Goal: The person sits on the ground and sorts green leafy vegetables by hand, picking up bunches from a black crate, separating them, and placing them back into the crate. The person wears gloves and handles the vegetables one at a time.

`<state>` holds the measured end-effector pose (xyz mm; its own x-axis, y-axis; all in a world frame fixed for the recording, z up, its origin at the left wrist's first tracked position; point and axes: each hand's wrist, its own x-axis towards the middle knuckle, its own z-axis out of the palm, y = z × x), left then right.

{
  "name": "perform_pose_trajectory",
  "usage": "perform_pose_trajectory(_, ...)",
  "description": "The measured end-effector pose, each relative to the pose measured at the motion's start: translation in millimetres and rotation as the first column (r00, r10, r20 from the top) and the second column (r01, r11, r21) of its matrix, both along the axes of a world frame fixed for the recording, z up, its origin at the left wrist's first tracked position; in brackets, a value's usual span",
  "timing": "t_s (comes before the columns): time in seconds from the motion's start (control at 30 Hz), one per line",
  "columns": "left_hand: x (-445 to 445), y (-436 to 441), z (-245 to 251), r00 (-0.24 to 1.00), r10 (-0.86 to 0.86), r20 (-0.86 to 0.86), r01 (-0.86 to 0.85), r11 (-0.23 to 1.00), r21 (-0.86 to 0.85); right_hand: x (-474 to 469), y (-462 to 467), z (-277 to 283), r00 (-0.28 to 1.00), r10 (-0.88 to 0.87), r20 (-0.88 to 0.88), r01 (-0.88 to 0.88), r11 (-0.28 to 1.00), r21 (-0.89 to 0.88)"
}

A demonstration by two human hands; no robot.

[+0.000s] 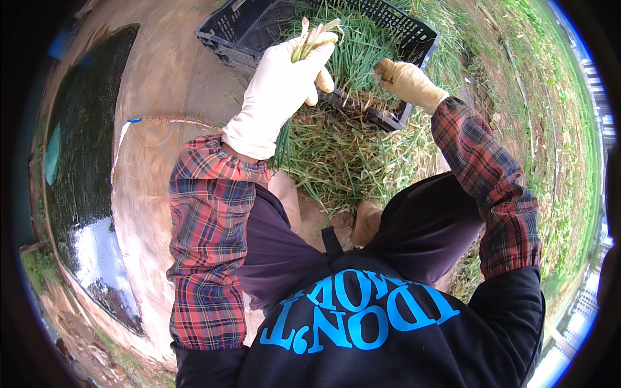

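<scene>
My left hand, in a white glove, is closed around a small bunch of green onions. Their pale stem ends stick up past my fingers, and green leaves hang down beside my wrist. In a yellowish-stained glove, my right hand has its fingers curled at the right side of the crate's contents; whether anything is pinched in them cannot be made out. Both hands are over a black plastic crate. Many long green onion leaves fill its middle and right part.
Loose green and dried onion leaves lie heaped between the crate and my feet. A concrete strip runs along the left, with a patterned cord across it. Beyond lies dark water. Planted rows stretch along the right.
</scene>
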<state>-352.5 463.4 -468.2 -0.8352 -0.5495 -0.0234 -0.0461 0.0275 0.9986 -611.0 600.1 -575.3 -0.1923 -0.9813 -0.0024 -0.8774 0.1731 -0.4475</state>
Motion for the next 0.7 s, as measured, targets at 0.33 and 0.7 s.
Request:
perform_pose_trajectory(0.33, 2, 2, -1, 0.996, -0.043, 0.074, 0.037, 0.996, 0.079, 17, -3, 53, 0.929, -0.243, 0.279, 0.192, 0.961, 0.197)
perform_pose_trajectory(0.7, -40, 19, -78, 0.98, -0.106, 0.168, 0.052, 0.954, 0.295, 60, -7, 61, 0.48, -0.423, 0.769, 0.302, 0.902, 0.308)
